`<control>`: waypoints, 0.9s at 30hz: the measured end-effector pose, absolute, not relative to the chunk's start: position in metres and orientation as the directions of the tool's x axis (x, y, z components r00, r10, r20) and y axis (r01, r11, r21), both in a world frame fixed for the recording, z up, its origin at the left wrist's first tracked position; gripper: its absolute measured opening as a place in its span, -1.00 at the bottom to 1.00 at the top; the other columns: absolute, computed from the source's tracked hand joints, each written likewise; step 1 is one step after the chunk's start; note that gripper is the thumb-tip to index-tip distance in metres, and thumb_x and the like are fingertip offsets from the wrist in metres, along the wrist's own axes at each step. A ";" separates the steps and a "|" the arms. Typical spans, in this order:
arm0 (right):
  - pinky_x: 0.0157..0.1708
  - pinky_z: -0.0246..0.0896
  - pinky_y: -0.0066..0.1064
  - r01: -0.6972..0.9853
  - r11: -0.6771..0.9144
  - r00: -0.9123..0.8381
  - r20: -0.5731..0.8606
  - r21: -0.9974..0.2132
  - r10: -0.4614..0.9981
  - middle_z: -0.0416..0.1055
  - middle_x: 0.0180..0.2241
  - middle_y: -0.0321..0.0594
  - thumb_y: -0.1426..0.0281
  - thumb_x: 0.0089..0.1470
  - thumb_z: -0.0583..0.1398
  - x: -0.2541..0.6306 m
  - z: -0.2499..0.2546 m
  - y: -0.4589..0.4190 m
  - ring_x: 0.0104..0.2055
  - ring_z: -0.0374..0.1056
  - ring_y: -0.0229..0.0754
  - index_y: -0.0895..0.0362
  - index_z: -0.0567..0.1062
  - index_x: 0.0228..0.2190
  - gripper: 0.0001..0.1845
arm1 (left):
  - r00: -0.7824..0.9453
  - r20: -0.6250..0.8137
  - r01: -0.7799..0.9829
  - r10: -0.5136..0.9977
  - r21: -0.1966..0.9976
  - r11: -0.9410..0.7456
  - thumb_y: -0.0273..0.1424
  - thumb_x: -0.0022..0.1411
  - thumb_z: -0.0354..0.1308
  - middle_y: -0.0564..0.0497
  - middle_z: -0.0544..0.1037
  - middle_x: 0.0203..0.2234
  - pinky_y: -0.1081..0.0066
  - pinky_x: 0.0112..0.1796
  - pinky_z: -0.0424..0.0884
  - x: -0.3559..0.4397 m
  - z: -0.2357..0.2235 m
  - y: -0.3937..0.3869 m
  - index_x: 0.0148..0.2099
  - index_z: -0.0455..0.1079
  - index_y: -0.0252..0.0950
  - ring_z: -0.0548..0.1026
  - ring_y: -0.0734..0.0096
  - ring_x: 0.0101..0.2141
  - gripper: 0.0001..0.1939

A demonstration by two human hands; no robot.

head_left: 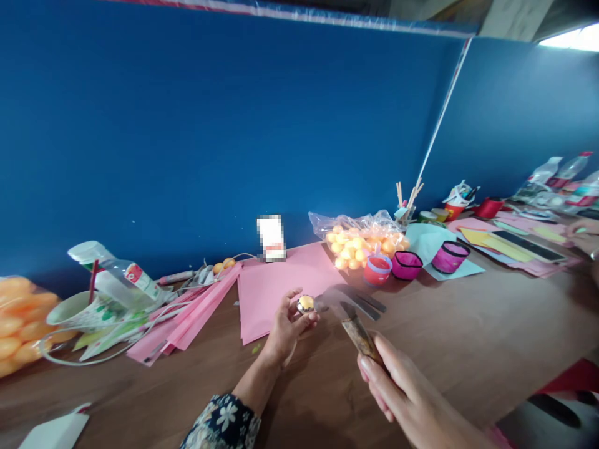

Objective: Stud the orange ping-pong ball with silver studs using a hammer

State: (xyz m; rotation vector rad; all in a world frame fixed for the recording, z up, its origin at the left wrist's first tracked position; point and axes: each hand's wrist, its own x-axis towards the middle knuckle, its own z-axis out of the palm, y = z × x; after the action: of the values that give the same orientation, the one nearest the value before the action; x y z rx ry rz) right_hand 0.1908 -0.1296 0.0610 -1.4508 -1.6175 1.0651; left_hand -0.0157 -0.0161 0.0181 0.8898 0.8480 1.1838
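Observation:
My left hand (290, 321) is closed around a small round piece (306, 304), yellow on top with a dark, patterned edge. The fingers pinch it from the sides, just above the table. In my right hand (390, 377) is a hammer (358, 337), gripped by its worn wooden handle. Its metal head is blurred and points toward the small piece, close to its right side. Whether the head touches the piece, I cannot tell. Sheets of pink paper (269, 287) lie right behind my left hand.
A clear bag of orange balls (349, 246) lies beyond, near a red cup (378, 269) and two magenta cups (407, 265). Plastic bottles (140, 280), pink strips (201, 312) and cables fill the left. A blue partition (210, 125) stands behind. Another person's hand (583, 234) shows far right.

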 end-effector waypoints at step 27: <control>-0.49 0.32 -0.42 0.510 0.166 -0.121 0.121 -0.844 0.985 0.44 -0.51 -0.18 0.05 0.06 0.01 0.178 0.058 -0.122 -0.52 0.34 -0.19 0.11 0.37 -0.14 -0.52 | 0.207 -0.082 -0.652 0.975 0.731 0.200 -0.52 -0.01 0.25 0.00 0.53 -0.27 0.53 -0.22 0.34 -0.018 0.022 -0.011 -0.10 0.40 -0.29 0.47 0.50 -0.28 -0.64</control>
State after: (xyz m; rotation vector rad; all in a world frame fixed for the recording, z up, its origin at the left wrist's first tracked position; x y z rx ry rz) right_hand 0.1785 -0.1222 0.0579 -1.4315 -1.7322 0.8473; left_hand -0.0182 -0.0114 0.0218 0.6344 0.6207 1.2443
